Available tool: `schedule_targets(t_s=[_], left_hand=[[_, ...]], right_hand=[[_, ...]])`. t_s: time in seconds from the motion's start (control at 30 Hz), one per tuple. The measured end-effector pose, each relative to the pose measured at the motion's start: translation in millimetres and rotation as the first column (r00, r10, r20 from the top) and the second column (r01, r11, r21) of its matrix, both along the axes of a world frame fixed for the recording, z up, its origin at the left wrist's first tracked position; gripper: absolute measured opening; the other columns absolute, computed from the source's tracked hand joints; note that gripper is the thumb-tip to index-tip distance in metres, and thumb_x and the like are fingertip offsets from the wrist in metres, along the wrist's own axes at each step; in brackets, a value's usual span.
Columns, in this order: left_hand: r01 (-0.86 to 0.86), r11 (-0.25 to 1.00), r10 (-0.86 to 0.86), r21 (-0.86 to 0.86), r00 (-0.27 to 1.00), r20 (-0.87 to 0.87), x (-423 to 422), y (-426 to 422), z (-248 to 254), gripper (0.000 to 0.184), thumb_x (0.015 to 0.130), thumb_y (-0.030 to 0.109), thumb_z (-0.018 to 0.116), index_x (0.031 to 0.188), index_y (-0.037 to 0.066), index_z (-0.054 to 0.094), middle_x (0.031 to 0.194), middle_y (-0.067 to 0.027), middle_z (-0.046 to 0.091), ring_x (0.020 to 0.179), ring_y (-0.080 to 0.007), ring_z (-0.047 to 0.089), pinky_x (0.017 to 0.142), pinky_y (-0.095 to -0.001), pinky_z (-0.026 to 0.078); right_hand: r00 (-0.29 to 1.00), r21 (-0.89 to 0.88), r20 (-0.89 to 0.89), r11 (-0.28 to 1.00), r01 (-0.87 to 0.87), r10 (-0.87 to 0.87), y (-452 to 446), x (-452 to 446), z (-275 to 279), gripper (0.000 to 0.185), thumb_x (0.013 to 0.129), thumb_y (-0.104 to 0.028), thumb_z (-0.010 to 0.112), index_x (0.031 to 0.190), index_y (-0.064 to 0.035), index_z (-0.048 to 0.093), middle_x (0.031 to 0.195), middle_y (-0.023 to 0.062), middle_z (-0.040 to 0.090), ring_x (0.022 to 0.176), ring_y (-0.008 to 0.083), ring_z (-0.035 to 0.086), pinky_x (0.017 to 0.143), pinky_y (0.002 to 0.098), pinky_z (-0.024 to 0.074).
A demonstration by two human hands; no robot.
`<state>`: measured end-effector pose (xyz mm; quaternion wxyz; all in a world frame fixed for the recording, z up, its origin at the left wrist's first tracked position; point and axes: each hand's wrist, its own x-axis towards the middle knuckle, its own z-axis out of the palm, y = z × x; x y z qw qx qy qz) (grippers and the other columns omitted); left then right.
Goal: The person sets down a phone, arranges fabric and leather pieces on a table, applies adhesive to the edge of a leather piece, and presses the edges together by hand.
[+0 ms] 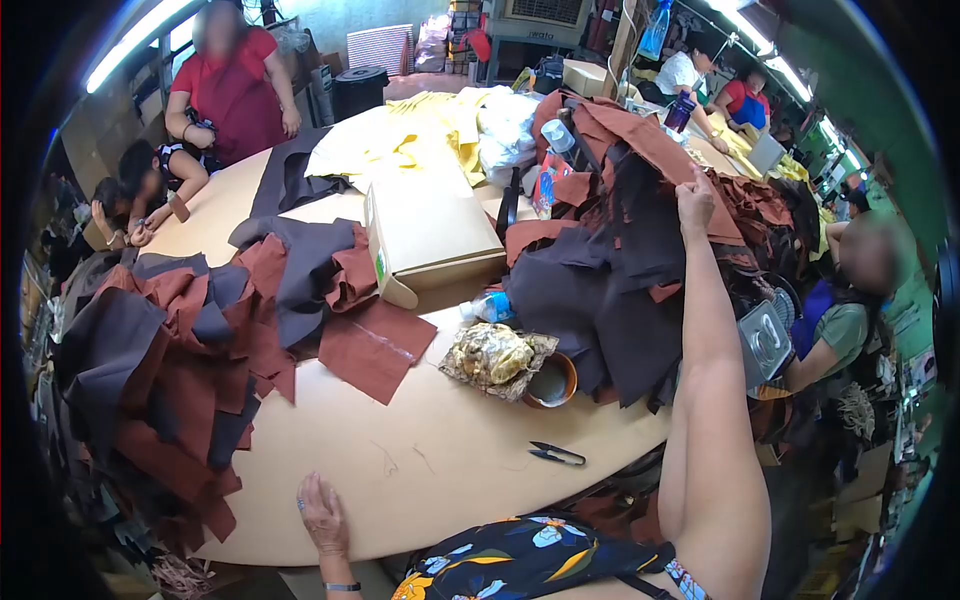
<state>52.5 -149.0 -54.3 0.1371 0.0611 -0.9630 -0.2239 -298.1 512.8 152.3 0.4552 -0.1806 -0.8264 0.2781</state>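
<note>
My left hand (323, 513) lies on the tan tabletop (330, 440) near its front edge, fingers together and stretched out, holding nothing. My right arm reaches far out to the right, and my right hand (696, 203) is at a pile of rust-brown cloth (650, 148), index finger extended and the other fingers curled. Whether it grips the cloth edge is too small to tell. Dark cloth pieces (575, 285) hang just left of that arm. Black thread snips (557, 454) lie on the table between my hands. Left of my left hand is a heap of rust and dark cloth (185, 350).
A cardboard box (440, 235), a plastic bottle (487, 307), crumpled paper with yellowish contents (492, 357) and an orange-rimmed cup (551, 383) stand mid-table. Yellow cloth (430, 115) lies behind. People are at the back left (235, 95), back right (690, 75) and right (835, 320).
</note>
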Motion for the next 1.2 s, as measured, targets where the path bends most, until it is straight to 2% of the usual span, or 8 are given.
schedule_targets(t_s=[0.17,0.47,0.6,0.73,0.87,1.0,1.1,1.2], left_hand=[[0.048,0.999,-0.048,0.009,0.999,-0.024,-0.1,-4.4,1.0,0.044,0.080,0.004,0.055,0.123,0.000,0.046,0.125,-0.0186,0.048,0.119,-0.0360,0.041,0.102,-0.0435,0.033],[0.206,0.949,-0.167,0.237,0.970,-0.175,-21.5,21.7,28.1,0.061,0.075,0.000,0.060,0.132,0.003,0.038,0.130,-0.0153,0.046,0.126,-0.0334,0.038,0.104,-0.0423,0.032],[0.360,0.578,-0.127,0.732,0.926,-0.355,-52.2,73.1,105.8,0.070,0.081,0.019,0.065,0.140,0.007,0.030,0.145,-0.0128,0.029,0.131,-0.0334,0.032,0.105,-0.0466,0.029],[0.222,0.959,-0.099,0.174,0.841,-0.531,-95.4,73.1,118.5,0.082,0.080,0.018,0.066,0.145,0.009,0.017,0.148,-0.0136,0.021,0.132,-0.0338,0.028,0.102,-0.0515,0.031],[0.312,0.598,-0.228,0.739,0.949,-0.216,-91.0,53.3,112.0,0.086,0.078,0.004,0.062,0.146,0.017,0.012,0.151,-0.0098,0.016,0.131,-0.0318,0.029,0.102,-0.0501,0.031],[0.177,0.615,-0.265,0.769,0.964,-0.011,-62.4,34.8,50.6,0.083,0.080,0.003,0.059,0.146,0.018,0.012,0.150,-0.0099,0.019,0.128,-0.0313,0.033,0.101,-0.0449,0.033],[0.127,0.580,-0.265,0.805,0.964,0.039,-56.2,34.9,22.4,0.079,0.080,0.002,0.058,0.146,0.015,0.015,0.148,-0.0101,0.021,0.124,-0.0298,0.036,0.099,-0.0400,0.036],[0.063,0.547,-0.277,0.835,0.955,0.110,-51.8,55.2,28.8,0.076,0.081,0.001,0.057,0.145,0.013,0.017,0.147,-0.0111,0.023,0.120,-0.0275,0.039,0.096,-0.0368,0.039]], right_hand=[[0.651,-0.287,-0.597,0.634,-0.718,0.468,-52.6,-10.1,72.4,0.054,0.076,-0.004,0.057,0.128,0.0015,0.045,0.082,0.0036,0.057,0.072,0.0103,0.053,0.066,0.0234,0.0441],[0.456,0.256,-0.191,0.492,-0.832,0.869,-321.5,76.4,159.0,0.051,0.081,-0.001,0.048,0.131,-0.0044,0.040,0.096,0.0048,0.062,0.077,0.0160,0.060,0.076,0.0259,0.0474],[0.320,0.554,0.037,0.247,-0.795,0.947,-439.6,143.4,96.5,0.055,0.078,-0.007,0.054,0.131,-0.0036,0.039,0.101,0.0085,0.059,0.085,0.0210,0.058,0.079,0.0314,0.0459],[0.134,0.554,0.194,0.004,-0.832,0.972,-492.0,188.7,10.7,0.061,0.076,-0.014,0.060,0.131,-0.0028,0.038,0.106,0.0121,0.056,0.093,0.0261,0.055,0.083,0.0369,0.0445],[0.479,0.570,0.072,0.358,-0.740,0.875,-405.8,123.8,-25.6,0.068,0.073,-0.020,0.067,0.131,-0.0020,0.037,0.112,0.0158,0.054,0.102,0.0311,0.053,0.086,0.0424,0.0431],[0.983,0.443,-0.069,0.888,-0.124,0.172,-211.9,61.2,-45.3,0.075,0.070,-0.027,0.073,0.131,-0.0012,0.035,0.117,0.0195,0.051,0.110,0.0361,0.050,0.090,0.0479,0.0417],[0.943,0.047,0.277,0.983,0.175,-0.182,-128.4,79.2,-55.5,0.093,0.072,-0.024,0.070,0.142,-0.0076,0.011,0.131,0.0233,0.044,0.120,0.0375,0.045,0.098,0.0467,0.0370],[0.875,-0.087,0.479,0.988,0.124,-0.068,-123.4,81.3,-59.5,0.090,0.075,-0.024,0.066,0.143,-0.0102,0.008,0.123,0.0266,0.051,0.112,0.0416,0.051,0.094,0.0475,0.0399]])
